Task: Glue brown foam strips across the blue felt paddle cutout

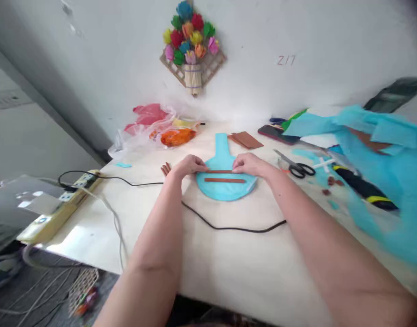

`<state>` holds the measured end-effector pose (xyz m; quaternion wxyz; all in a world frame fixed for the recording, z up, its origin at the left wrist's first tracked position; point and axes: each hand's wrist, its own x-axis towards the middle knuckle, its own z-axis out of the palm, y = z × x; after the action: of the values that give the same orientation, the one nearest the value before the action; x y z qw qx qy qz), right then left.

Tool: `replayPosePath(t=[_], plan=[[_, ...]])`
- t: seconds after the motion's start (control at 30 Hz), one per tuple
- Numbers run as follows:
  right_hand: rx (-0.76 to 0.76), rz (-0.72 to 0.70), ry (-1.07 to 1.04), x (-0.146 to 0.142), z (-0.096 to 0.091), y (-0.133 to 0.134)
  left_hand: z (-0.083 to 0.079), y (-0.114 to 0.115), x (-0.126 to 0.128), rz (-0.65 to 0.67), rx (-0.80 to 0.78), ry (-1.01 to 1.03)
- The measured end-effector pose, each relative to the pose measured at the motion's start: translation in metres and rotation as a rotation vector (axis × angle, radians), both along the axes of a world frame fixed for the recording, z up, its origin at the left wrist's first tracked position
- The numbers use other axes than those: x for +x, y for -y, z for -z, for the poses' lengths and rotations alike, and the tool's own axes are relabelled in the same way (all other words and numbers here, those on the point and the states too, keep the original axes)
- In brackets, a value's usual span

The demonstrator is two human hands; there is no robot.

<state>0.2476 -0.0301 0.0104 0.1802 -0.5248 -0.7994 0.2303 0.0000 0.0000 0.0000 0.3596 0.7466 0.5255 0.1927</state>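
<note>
A light-blue round cutout with a straight neck (pixel 222 145) lies flat on the table, its neck pointing to the wall. One thin brown strip (pixel 224 180) rests across its round part. Just above, a second brown strip (pixel 219 171) runs parallel, its two ends in my fingers. My left hand (pixel 191 165) pinches the left end near the cutout's edge. At the right end, my right hand (pixel 246 163) is closed on the same strip. My fingertips cover both ends of it. Several short brown rolled pieces (pixel 165 169) lie beside my left hand.
Brown sheets (pixel 246 140) lie behind the cutout. Black-handled scissors (pixel 301 170), a phone (pixel 278 134) and crumpled blue material (pixel 405 181) are on the right. Plastic bags (pixel 150 120) sit back left. A black cable (pixel 225 228) crosses the table toward a power strip (pixel 58 211).
</note>
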Motion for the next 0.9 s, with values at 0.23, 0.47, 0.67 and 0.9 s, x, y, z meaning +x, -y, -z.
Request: replayPosePath(t=[0.23,0.47,0.67,0.9], plan=[[-0.031,-0.006,-0.032,-0.0011,-0.0032,0.0015,-0.0006,0.0029,0.0008,-0.022,0.013,0.030],[-0.007,0.007,-0.001,-0.0012,0.0007,-0.0009,-0.0030,0.0051,0.0031,-0.033,0.014,0.046],[0.018,0.007,0.052,-0.0030,-0.0044,0.0020,-0.0043,0.0057,0.0037,-0.033,0.007,0.026],[0.038,-0.049,0.044,0.0013,-0.0030,0.0002,-0.0034,0.0053,0.0045,-0.044,-0.037,0.065]])
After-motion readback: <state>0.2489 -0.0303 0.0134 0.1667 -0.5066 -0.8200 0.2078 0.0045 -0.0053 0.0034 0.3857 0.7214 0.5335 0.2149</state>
